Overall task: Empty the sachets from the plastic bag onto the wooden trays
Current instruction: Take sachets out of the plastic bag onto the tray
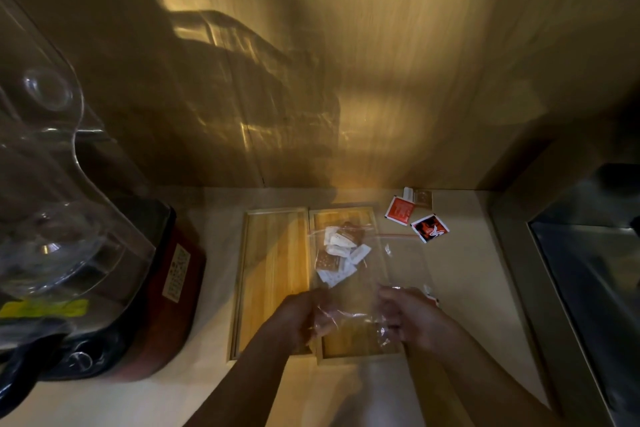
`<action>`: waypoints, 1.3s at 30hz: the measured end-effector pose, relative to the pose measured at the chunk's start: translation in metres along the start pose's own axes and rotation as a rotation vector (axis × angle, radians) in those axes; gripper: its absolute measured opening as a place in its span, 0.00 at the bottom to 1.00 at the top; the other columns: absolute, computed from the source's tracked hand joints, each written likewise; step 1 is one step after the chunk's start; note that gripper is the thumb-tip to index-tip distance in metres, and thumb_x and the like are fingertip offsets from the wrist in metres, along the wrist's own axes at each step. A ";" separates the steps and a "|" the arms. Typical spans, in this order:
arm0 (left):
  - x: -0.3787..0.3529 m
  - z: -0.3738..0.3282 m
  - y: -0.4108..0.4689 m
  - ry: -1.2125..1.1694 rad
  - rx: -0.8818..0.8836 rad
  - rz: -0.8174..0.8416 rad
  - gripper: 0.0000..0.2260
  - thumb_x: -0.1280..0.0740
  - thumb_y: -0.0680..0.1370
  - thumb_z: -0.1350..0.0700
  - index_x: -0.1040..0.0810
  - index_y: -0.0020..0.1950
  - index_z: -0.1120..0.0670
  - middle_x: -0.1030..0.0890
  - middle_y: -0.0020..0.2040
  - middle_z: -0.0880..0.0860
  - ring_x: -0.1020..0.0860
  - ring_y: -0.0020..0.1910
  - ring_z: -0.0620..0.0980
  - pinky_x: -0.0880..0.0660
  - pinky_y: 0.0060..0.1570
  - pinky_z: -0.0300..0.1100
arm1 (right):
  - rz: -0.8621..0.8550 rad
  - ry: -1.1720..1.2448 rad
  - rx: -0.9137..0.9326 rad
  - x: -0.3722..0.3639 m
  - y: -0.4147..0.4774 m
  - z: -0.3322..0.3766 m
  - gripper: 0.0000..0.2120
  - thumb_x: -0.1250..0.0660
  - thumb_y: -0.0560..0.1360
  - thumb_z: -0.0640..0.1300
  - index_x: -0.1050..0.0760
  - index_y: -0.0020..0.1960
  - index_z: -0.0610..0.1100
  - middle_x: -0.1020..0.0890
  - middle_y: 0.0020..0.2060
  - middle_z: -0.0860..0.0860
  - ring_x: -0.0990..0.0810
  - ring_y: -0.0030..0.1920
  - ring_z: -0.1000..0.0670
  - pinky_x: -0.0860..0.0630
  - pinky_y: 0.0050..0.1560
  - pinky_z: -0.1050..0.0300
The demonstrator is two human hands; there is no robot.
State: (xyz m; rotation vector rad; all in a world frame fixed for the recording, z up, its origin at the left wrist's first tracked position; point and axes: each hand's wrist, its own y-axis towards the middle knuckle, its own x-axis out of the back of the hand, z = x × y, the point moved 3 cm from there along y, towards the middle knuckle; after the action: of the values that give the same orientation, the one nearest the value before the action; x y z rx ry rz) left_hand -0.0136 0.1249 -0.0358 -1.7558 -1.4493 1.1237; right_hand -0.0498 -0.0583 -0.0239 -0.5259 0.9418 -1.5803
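Sachets (pixel 337 255): small flat paper packets, white and brown, bunched inside the bag above the right tray.
Plastic bag (pixel 349 274): clear, crinkly, red zip strip at far end.
Hands: left hand (pixel 300 317) and right hand (pixel 408 317), fingers closed, pinching the bag's near end.
Wooden trays (pixel 273 274): two shallow, pale, side by side on the bench (pixel 467 288).
Risk: light sachets may spill past the rim, joining the loose red ones (pixel 400 211).

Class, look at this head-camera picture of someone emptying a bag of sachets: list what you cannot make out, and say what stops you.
- Sachets: their number and print, blurred and overlapping in the head view.
- Bag: whether the sachets are inside it or already on the right tray; the clear film blurs this.
- Item by the right hand: mostly hidden by that hand.
- Left hand: fingertips hidden behind crumpled plastic.
- Appliance: cut off by the left edge.
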 end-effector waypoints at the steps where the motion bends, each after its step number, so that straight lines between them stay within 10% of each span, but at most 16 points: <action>1: -0.003 -0.005 0.001 -0.025 -0.005 0.000 0.05 0.35 0.75 0.64 0.22 0.45 0.65 0.20 0.30 0.58 0.23 0.25 0.50 0.28 0.21 0.37 | -0.026 -0.020 0.027 -0.002 0.001 0.006 0.15 0.35 0.75 0.42 0.28 0.30 0.42 0.31 0.18 0.51 0.34 0.16 0.55 0.37 0.19 0.66; 10: -0.011 -0.065 -0.021 0.094 -0.285 -0.063 0.06 0.35 0.76 0.60 0.21 0.47 0.61 0.18 0.45 0.60 0.20 0.44 0.56 0.23 0.42 0.47 | 0.022 0.101 0.132 -0.005 -0.011 0.062 0.07 0.35 0.71 0.36 0.23 0.35 0.42 0.24 0.20 0.51 0.31 0.17 0.54 0.36 0.18 0.65; 18: 0.007 0.010 -0.014 0.230 0.036 -0.033 0.10 0.33 0.74 0.59 0.18 0.33 0.58 0.20 0.27 0.52 0.24 0.22 0.45 0.27 0.21 0.35 | 0.044 -0.153 0.003 0.012 -0.013 0.000 0.15 0.32 0.72 0.47 0.27 0.29 0.43 0.28 0.20 0.48 0.32 0.19 0.51 0.41 0.24 0.62; 30: -0.014 -0.058 -0.035 0.170 -0.306 -0.253 0.08 0.35 0.75 0.58 0.21 0.48 0.61 0.18 0.44 0.60 0.19 0.43 0.57 0.21 0.40 0.48 | -0.077 -0.097 0.197 -0.006 -0.029 0.069 0.05 0.34 0.71 0.36 0.23 0.37 0.40 0.22 0.30 0.45 0.25 0.27 0.48 0.33 0.24 0.61; 39: -0.042 -0.038 -0.076 0.242 -0.356 -0.067 0.09 0.36 0.75 0.59 0.27 0.35 0.55 0.24 0.24 0.51 0.27 0.22 0.46 0.29 0.25 0.36 | -0.091 -0.220 0.361 0.030 -0.070 0.045 0.12 0.34 0.73 0.36 0.29 0.31 0.39 0.27 0.22 0.46 0.30 0.21 0.51 0.36 0.22 0.64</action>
State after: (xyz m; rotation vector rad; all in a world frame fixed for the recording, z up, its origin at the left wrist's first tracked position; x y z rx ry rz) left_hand -0.0183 0.1042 0.0567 -1.9844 -1.6122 0.6177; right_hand -0.0640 -0.0990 0.0535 -0.4788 0.4589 -1.6873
